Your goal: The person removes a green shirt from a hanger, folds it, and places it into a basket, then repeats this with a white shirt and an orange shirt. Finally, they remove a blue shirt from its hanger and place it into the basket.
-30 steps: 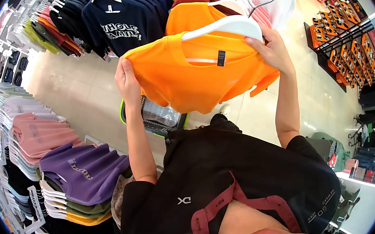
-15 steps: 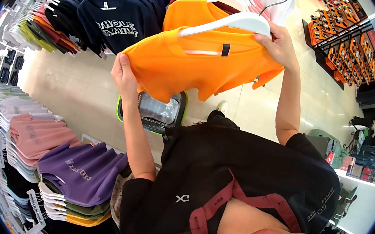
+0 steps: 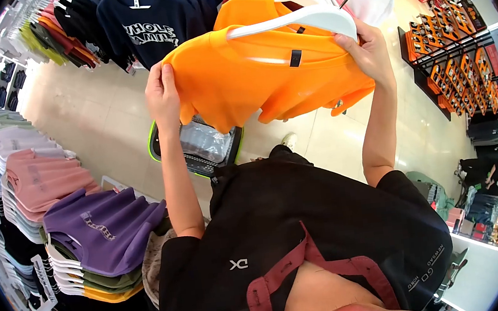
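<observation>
An orange T-shirt [image 3: 223,79] hangs on a white hanger [image 3: 301,21] with a metal hook, held up in front of me. My left hand [image 3: 162,95] pinches the shirt at one shoulder, thumb on top. At the other shoulder, my right hand [image 3: 370,54] grips the shirt together with the end of the hanger. A small black label [image 3: 295,58] shows inside the neckline. The lower part of the shirt drops away in folds. Just behind it, another orange shirt [image 3: 246,11] hangs on the rack.
Dark blue shirts [image 3: 147,23] hang at the back. To the left, a purple shirt [image 3: 105,231] and a pink shirt [image 3: 51,179] front stacked racks. A green-rimmed basket [image 3: 239,147] stands on the floor by my feet. An orange-and-black display [image 3: 452,67] is at right.
The shirt and both hands have shifted slightly up and left in view. The neckline has narrowed a little, and the lower folds hang differently. Both hands keep their hold.
</observation>
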Motion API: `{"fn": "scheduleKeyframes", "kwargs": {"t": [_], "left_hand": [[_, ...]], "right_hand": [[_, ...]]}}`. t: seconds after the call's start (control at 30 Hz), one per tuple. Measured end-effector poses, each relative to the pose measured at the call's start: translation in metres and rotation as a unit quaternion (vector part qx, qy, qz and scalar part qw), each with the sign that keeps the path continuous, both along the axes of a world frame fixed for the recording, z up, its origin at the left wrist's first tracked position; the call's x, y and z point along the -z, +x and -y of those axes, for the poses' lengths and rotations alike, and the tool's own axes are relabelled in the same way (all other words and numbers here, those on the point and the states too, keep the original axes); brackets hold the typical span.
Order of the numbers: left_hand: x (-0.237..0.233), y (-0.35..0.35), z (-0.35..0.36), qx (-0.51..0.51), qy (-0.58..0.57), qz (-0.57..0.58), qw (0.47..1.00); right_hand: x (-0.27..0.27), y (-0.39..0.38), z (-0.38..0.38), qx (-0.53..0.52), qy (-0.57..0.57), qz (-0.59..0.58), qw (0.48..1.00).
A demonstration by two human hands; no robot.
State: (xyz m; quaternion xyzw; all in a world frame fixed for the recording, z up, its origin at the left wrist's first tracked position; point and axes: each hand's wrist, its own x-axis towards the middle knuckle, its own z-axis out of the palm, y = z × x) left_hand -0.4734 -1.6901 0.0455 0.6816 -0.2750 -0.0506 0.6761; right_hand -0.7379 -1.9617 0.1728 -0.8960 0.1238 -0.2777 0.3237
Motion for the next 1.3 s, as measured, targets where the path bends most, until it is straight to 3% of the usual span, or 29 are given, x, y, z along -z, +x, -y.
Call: {"fn": "scheduleKeyframes", "kwargs": {"t": [0.07,0.13,0.2,0.23,0.3,0.33,0.37,0.4,0.47,0.6,0.97,1.3], "left_hand": [[0.001,-0.006,0.005,-0.034,-0.014,0.033,0.999],[-0.004,-0.017,0.011,-0.065,-0.028,0.066,0.995],[-0.017,-0.034,0.013,-0.169,-0.024,0.286,0.943],[-0.027,-0.044,0.014,-0.152,-0.036,0.345,0.926],[-0.024,-0.066,0.021,0.001,-0.072,0.253,0.965],[-0.025,-0.078,0.029,0.084,-0.069,0.149,0.983],[-0.027,-0.089,0.036,0.165,-0.066,0.042,0.983],[-0.023,-0.095,0.044,0.164,-0.065,0.042,0.983],[-0.012,-0.1,0.063,0.317,-0.079,-0.123,0.937],[-0.017,-0.107,0.076,0.353,-0.096,-0.174,0.914],[-0.015,-0.106,0.073,0.368,-0.109,-0.209,0.899],[-0.02,-0.105,0.068,0.368,-0.124,-0.215,0.896]], "right_hand": [[0.003,0.001,0.002,0.017,0.072,-0.006,0.997],[0.005,0.005,0.007,0.007,0.042,-0.002,0.999],[0.005,0.008,0.008,-0.001,0.013,0.002,1.0],[0.004,0.011,0.004,0.006,0.035,0.007,0.999],[0.003,0.017,0.0,0.013,0.059,0.011,0.998],[0.003,0.019,-0.001,0.006,0.048,0.012,0.999],[0.002,0.022,-0.001,-0.002,0.037,0.014,0.999],[0.002,0.024,-0.002,-0.003,0.037,0.014,0.999],[-0.001,0.027,-0.001,-0.007,0.018,-0.014,1.0],[-0.005,0.029,-0.008,-0.003,0.047,-0.05,0.998],[-0.001,0.034,-0.011,-0.049,0.119,-0.015,0.992],[-0.002,0.038,-0.006,-0.058,0.113,-0.019,0.992]]}}
